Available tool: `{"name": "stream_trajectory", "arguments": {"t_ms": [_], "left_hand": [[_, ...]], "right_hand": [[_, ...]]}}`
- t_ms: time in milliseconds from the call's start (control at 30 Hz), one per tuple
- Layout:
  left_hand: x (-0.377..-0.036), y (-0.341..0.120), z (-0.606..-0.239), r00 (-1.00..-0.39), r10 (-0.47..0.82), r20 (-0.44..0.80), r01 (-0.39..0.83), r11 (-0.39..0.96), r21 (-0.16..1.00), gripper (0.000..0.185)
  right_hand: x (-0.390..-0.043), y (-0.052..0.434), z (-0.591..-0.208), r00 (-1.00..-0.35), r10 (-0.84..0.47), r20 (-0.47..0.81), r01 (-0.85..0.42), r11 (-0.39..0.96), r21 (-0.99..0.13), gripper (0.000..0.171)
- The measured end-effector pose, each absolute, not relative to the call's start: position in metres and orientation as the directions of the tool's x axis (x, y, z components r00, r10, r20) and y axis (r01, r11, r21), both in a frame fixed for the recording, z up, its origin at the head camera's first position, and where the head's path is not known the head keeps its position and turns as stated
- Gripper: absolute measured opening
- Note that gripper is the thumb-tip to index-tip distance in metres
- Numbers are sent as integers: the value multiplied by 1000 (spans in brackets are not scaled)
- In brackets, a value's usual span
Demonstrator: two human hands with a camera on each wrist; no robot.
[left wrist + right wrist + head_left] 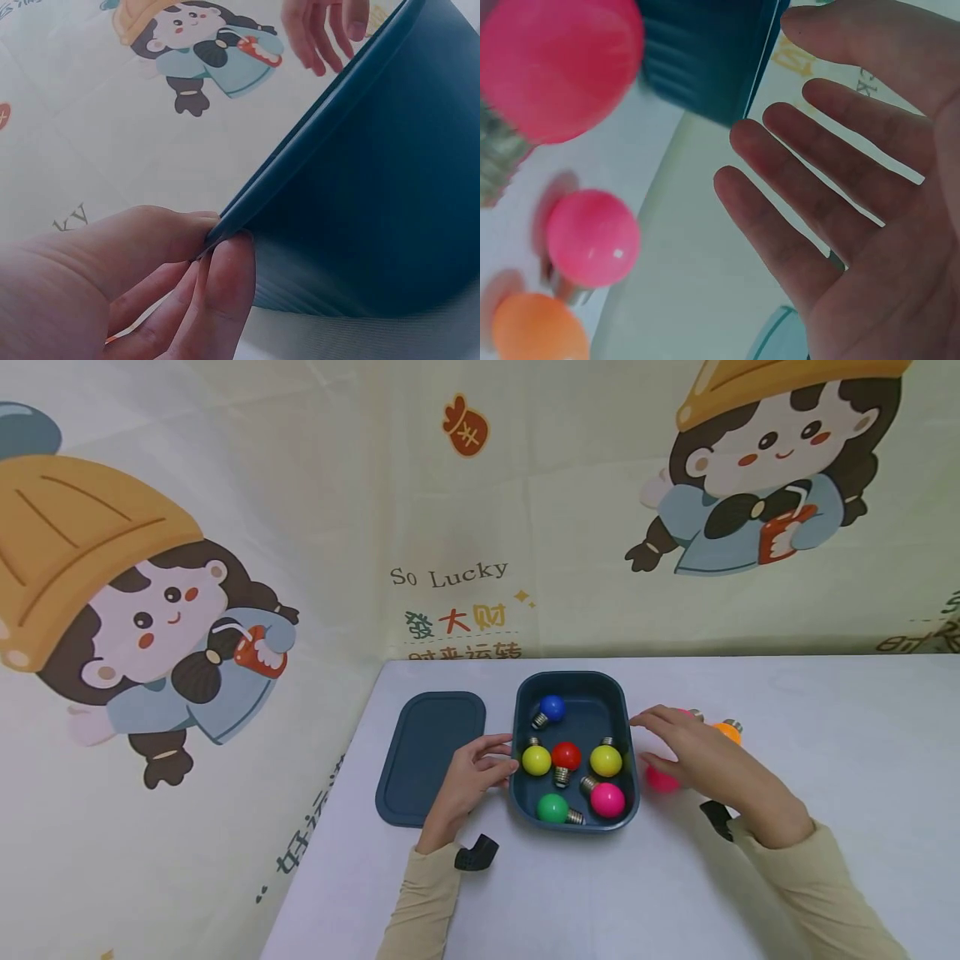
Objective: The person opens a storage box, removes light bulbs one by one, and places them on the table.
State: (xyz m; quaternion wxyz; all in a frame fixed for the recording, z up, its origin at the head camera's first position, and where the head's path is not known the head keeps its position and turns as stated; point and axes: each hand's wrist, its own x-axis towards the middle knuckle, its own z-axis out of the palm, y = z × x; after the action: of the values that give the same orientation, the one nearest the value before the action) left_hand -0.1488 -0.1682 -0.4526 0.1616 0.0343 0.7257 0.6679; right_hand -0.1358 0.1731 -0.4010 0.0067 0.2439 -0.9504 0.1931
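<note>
A dark blue rectangular container stands on the table, holding toy light bulbs: a blue bulb, a red bulb, a green bulb, a pink bulb and two yellow bulbs, one at the left and one at the right. My left hand pinches the container's left rim between thumb and fingers, as the left wrist view shows. At the other side my right hand is held by the right rim, fingers extended and spread in the right wrist view, palm bare.
Left of the container lies a flat dark blue lid. Under and behind my right hand are an orange bulb and two pink bulbs, the nearer one partly covered by the hand. A printed cloth hangs behind the white table.
</note>
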Motion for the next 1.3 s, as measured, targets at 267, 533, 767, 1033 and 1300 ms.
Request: {"name": "stream_trajectory", "arguments": {"t_ms": [267, 533, 767, 1033, 1300], "left_hand": [[-149, -168, -452, -947, 266, -181, -155, 117, 981, 48], [-149, -168, -454, -946, 263, -189, -159, 129, 979, 47], [-149, -168, -455, -945, 268, -189, -162, 121, 979, 48], [-148, -168, -456, -945, 270, -186, -158, 124, 980, 48], [-148, -168, -454, -946, 273, -176, -144, 133, 981, 47]], "right_hand": [[-141, 156, -401, -849, -512, 129, -521, 776, -355, 44], [-145, 146, -401, -832, -546, 104, -544, 763, -349, 39], [-150, 139, -406, -818, -570, 75, -556, 752, -355, 39], [-154, 134, -407, -811, -585, 6, -549, 759, -349, 41], [-165, 129, -413, -774, -634, -12, -603, 741, -294, 37]]}}
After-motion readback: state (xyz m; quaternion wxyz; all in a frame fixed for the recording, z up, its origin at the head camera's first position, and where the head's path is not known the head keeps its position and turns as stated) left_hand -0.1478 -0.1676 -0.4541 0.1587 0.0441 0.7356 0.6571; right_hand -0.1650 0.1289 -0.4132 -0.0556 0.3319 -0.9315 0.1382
